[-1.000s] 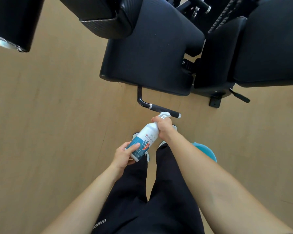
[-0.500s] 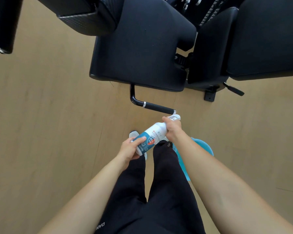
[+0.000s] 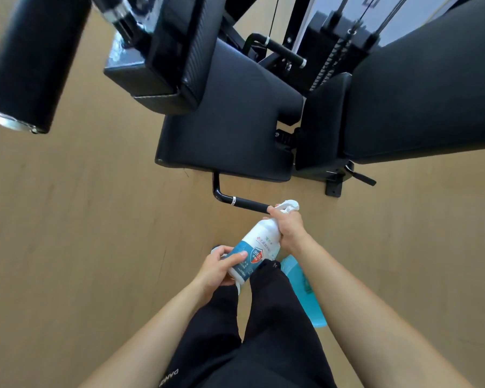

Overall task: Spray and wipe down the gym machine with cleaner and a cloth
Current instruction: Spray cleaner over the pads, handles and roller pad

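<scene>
Both hands are closed on the spray bottle (image 3: 259,242): the left hand (image 3: 217,266) wraps its lower, blue-labelled end, and the right hand (image 3: 287,229) curls round the neck just under the white nozzle (image 3: 290,205). The bottle lies tilted in front of the person's black trousers (image 3: 263,331), nozzle end away from the body and close to the tip of the black handle bar (image 3: 247,204) that juts out below the seat pad (image 3: 230,130). Whether a finger sits on the trigger I cannot tell.

A blue cloth (image 3: 300,281) shows under the right forearm, beside the right leg; neither hand holds it, and I cannot tell what it rests on.

The likely trouble is aim. With the nozzle this low, a squeeze would probably send cleaner past the handle bar onto the wooden floor (image 3: 81,219), leaving a slick patch near the feet. The seat pad, the back pad (image 3: 426,93) and the roller (image 3: 31,60) all sit further off, so mist may fall short of them. If the right hand twists the head instead of pressing, it could loosen and drip on the trousers
</scene>
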Action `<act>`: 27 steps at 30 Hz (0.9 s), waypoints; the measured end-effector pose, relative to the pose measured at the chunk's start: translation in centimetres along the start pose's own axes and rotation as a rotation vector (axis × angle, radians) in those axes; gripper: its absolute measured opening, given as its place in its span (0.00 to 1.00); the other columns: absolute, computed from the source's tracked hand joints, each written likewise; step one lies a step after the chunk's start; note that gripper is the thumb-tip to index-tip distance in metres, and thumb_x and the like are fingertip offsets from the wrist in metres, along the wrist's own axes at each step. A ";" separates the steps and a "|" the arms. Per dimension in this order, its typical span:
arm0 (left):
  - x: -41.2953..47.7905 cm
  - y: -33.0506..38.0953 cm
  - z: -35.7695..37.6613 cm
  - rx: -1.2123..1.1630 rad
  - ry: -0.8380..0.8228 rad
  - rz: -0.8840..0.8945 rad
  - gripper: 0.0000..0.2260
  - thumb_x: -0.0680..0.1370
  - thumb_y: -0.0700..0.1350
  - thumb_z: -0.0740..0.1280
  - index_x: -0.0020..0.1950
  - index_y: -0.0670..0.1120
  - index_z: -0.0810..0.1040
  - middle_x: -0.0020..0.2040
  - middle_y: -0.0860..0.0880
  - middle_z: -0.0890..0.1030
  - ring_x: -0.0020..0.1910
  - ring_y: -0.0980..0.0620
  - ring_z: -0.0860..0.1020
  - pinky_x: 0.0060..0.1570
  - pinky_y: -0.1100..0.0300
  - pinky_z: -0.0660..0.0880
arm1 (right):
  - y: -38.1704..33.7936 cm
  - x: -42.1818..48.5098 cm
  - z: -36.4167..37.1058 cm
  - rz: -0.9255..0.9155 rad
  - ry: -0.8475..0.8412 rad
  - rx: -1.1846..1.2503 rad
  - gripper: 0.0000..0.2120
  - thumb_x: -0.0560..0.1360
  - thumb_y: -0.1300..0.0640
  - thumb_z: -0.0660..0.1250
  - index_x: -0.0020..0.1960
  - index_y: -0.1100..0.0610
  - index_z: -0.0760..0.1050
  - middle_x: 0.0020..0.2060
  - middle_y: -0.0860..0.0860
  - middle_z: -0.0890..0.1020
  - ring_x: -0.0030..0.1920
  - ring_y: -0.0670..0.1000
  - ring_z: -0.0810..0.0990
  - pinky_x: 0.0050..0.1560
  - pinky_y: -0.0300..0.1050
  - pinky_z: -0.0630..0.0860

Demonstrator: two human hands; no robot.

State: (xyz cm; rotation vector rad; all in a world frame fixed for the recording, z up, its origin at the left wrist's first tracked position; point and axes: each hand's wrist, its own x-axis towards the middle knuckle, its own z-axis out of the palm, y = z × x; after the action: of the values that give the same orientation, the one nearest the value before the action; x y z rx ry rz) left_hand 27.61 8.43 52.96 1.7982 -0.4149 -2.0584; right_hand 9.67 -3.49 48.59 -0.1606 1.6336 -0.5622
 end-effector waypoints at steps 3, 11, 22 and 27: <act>-2.4 1.6 -0.5 -0.036 -0.069 0.102 0.26 0.71 0.53 0.77 0.63 0.42 0.75 0.55 0.44 0.86 0.48 0.47 0.86 0.42 0.57 0.82 | -2.8 -3.4 1.7 -0.193 0.002 -0.117 0.04 0.79 0.59 0.71 0.49 0.57 0.76 0.41 0.55 0.82 0.37 0.53 0.81 0.40 0.47 0.79; -6.8 6.0 -0.6 -0.017 -0.165 0.287 0.27 0.70 0.53 0.74 0.65 0.44 0.74 0.59 0.44 0.84 0.56 0.44 0.85 0.54 0.52 0.82 | -10.0 -13.4 5.1 -0.544 -0.135 -0.346 0.08 0.79 0.55 0.71 0.54 0.54 0.73 0.46 0.54 0.80 0.42 0.55 0.87 0.48 0.55 0.84; -11.9 15.8 -4.8 -0.141 0.376 0.749 0.12 0.73 0.53 0.73 0.54 0.50 0.84 0.50 0.51 0.86 0.50 0.51 0.84 0.47 0.61 0.76 | -15.7 -21.6 9.2 -0.801 -0.286 -0.629 0.05 0.80 0.58 0.69 0.51 0.58 0.75 0.40 0.55 0.83 0.36 0.54 0.87 0.45 0.56 0.86; -13.1 21.4 -7.3 -0.073 0.728 0.919 0.16 0.77 0.49 0.75 0.63 0.48 0.78 0.57 0.53 0.82 0.53 0.57 0.80 0.54 0.61 0.77 | -16.1 -22.7 8.7 -0.814 -0.366 -0.629 0.09 0.80 0.56 0.71 0.57 0.57 0.76 0.44 0.57 0.84 0.39 0.57 0.88 0.45 0.56 0.86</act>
State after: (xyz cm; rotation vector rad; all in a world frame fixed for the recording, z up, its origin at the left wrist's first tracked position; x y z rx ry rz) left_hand 38.21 -4.28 73.19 1.6904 -0.7354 -0.7424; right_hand 18.00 -10.15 75.74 -1.3540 1.2908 -0.5522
